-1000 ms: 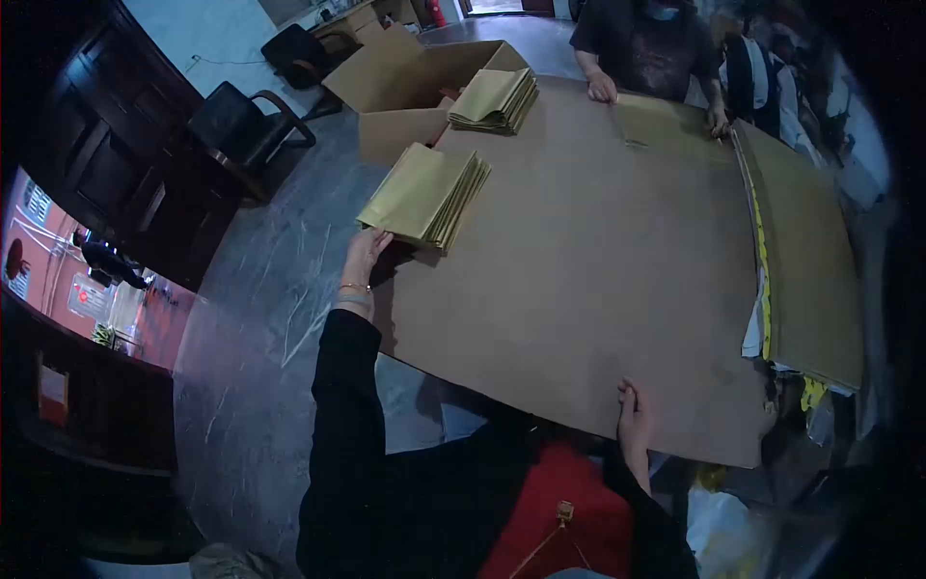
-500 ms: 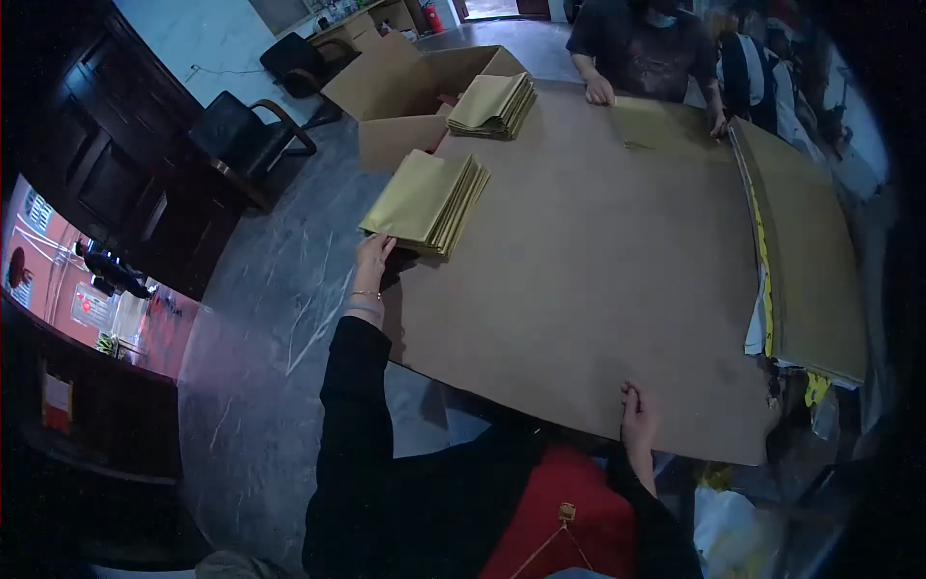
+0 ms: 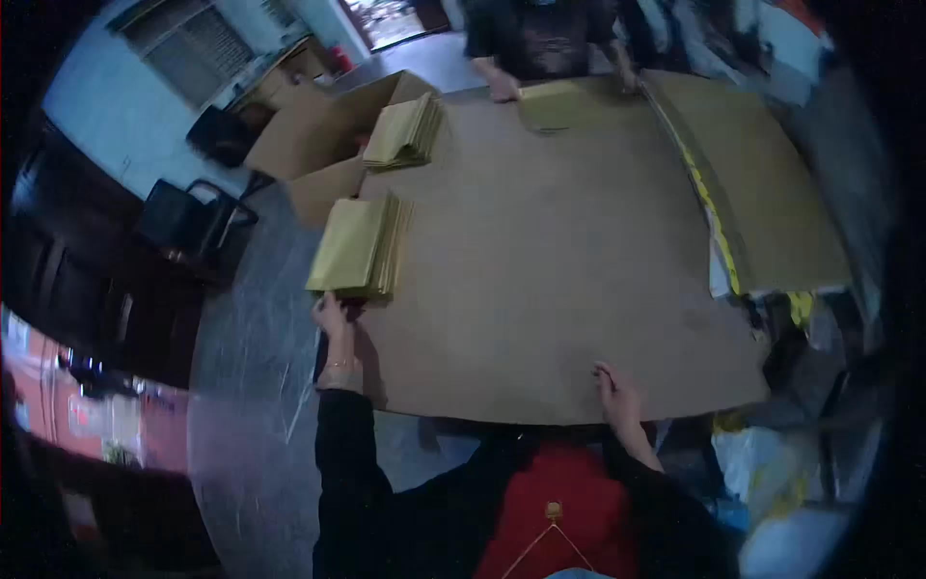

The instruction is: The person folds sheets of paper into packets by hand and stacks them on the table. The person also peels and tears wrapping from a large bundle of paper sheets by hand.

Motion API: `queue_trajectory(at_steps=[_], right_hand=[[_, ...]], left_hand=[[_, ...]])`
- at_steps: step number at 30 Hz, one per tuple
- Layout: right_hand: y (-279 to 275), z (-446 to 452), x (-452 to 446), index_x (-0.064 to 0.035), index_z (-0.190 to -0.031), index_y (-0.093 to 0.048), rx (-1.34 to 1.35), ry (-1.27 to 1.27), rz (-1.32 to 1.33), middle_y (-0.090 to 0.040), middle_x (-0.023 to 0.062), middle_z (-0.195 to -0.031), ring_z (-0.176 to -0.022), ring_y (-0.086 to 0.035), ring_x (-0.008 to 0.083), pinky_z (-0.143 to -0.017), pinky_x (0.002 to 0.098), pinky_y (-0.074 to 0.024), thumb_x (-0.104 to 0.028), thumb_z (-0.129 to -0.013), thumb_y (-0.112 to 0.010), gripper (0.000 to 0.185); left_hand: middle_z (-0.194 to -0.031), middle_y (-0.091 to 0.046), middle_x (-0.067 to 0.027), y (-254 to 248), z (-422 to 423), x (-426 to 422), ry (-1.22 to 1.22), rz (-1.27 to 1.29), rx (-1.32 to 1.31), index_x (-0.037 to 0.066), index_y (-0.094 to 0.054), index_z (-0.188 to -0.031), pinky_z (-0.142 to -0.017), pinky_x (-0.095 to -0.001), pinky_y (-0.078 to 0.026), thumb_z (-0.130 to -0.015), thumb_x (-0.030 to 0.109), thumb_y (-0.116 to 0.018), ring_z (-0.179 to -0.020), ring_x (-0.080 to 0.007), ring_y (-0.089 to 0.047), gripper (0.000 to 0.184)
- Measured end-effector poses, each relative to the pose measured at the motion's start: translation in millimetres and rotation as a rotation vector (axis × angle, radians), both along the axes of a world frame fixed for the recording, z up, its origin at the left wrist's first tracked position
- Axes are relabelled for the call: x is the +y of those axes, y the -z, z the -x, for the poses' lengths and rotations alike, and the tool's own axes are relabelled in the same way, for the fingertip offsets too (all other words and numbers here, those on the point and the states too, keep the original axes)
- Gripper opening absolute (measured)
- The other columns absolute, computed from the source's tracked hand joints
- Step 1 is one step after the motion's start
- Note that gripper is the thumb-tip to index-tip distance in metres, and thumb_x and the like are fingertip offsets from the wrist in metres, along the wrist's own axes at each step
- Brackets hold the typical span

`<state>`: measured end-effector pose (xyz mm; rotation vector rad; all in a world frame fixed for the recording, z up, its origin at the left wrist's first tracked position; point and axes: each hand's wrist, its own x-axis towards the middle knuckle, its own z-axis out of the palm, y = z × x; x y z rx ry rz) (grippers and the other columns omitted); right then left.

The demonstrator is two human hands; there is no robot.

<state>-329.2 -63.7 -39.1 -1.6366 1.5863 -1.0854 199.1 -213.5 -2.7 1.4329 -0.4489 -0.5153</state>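
Observation:
My left hand (image 3: 334, 318) is at the near left corner of a stack of yellow-gold folded paper (image 3: 349, 247), its fingers pinched on the stack's lower edge. The image is blurred there, so I cannot tell how many layers are between the fingers. The stack lies on the left side of a large brown cardboard sheet (image 3: 540, 270). Over the near edge of that sheet, my right hand (image 3: 619, 398) is held with curled fingers, and nothing shows in it.
A second yellow paper stack (image 3: 403, 130) lies farther back, beside an open cardboard box (image 3: 323, 145). Across the table a person's hand (image 3: 503, 87) touches a yellow sheet (image 3: 564, 104). Large flat boards (image 3: 748, 183) are stacked at the right. Black chairs (image 3: 188, 222) stand left.
My view has turned, so the table and stacks appear farther left and more upright. My left hand stays at the near stack's corner, and my right hand stays curled over the cardboard's near edge.

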Motion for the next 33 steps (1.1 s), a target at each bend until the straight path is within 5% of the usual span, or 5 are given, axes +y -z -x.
queue_trajectory(at_steps=[5, 10, 16, 23, 33], right_hand=[[-20, -1, 4, -0.0102, -0.108, -0.063, -0.051, -0.007, 0.067, -0.065, 0.0096, -0.092, -0.074, -0.062, 0.0217, -0.066, 0.0315, -0.0502, -0.014, -0.091, -0.052, 0.021], [-12, 2, 4, -0.0109, -0.108, -0.063, 0.131, -0.009, 0.109, -0.065, 0.0091, -0.088, -0.075, -0.061, 0.0243, -0.067, 0.0341, -0.0491, -0.029, -0.093, -0.052, 0.027], [-34, 51, -13, -0.0102, -0.100, -0.066, -0.402, 0.001, -0.084, -0.066, 0.0081, -0.095, -0.083, -0.063, 0.0264, -0.070, 0.0349, -0.0493, -0.028, -0.092, -0.054, 0.023], [-79, 232, -60, -0.0079, -0.092, -0.062, 0.362, 0.535, 0.405, -0.063, 0.0071, -0.097, -0.095, -0.057, 0.0265, -0.083, 0.0375, -0.0428, -0.017, -0.079, -0.063, 0.016], [-72, 331, -99, -0.0135, -0.111, -0.061, 0.782, 0.218, 0.363, -0.060, -0.0001, -0.118, -0.111, -0.054, 0.0168, -0.097, 0.0425, -0.0367, -0.026, -0.081, -0.064, 0.032]], left_hand=[[-0.097, -0.056, -0.0071, 1, 129, 13, 0.251, 0.054, -0.403, -0.002, -0.054, -0.104, -0.078, -0.0265, -0.045, -0.092, 0.011, -0.054, -0.086, -0.0137, -0.054, 0.017], [-0.092, -0.058, -0.0038, -8, 285, 15, 1.104, -0.065, -0.501, 0.000, -0.061, -0.100, -0.070, -0.0251, -0.043, -0.094, 0.018, -0.053, -0.082, -0.0098, -0.053, 0.021], [-0.119, -0.058, -0.0141, -35, 428, 0, 1.600, 0.069, -0.960, 0.005, -0.061, -0.109, -0.097, -0.0363, -0.041, -0.089, 0.009, -0.055, -0.119, -0.0317, -0.050, 0.021], [-0.119, -0.059, -0.0096, -51, 547, -56, 1.517, 0.458, -1.374, 0.008, -0.061, -0.112, -0.102, -0.0397, -0.038, -0.087, 0.008, -0.056, -0.121, -0.0294, -0.048, 0.026], [-0.133, -0.049, -0.0077, -81, 678, -117, 1.823, 0.601, -1.374, 0.008, -0.052, -0.126, -0.108, -0.0390, -0.031, -0.075, 0.023, -0.070, -0.130, -0.0252, -0.038, 0.056]])
